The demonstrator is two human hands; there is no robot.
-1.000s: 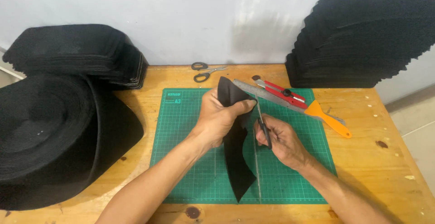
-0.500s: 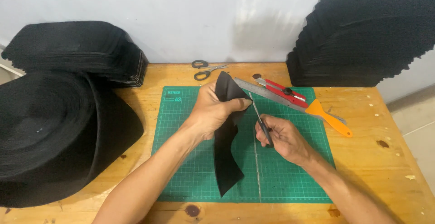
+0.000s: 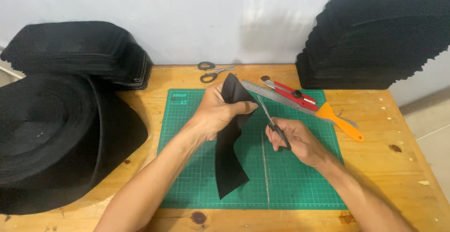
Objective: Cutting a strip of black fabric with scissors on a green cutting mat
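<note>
My left hand (image 3: 216,111) grips the upper part of a black fabric strip (image 3: 229,157), lifted above the green cutting mat (image 3: 300,180); the strip hangs down and its lower end rests on the mat. My right hand (image 3: 296,137) holds black-handled scissors (image 3: 271,119), blades pointing up toward the fabric's top edge next to my left fingers.
A steel ruler (image 3: 276,97), a red utility knife (image 3: 291,91) and an orange-handled scraper (image 3: 340,123) lie at the mat's far right. A second pair of scissors (image 3: 212,71) lies behind the mat. Black fabric stacks (image 3: 79,53) (image 3: 379,39) and a big black roll (image 3: 51,133) flank the wooden table (image 3: 393,133).
The hanging strip has swung left, its lower end moving from the mat's middle toward the left. My hands have stayed nearly in place with the scissors at the fabric's top.
</note>
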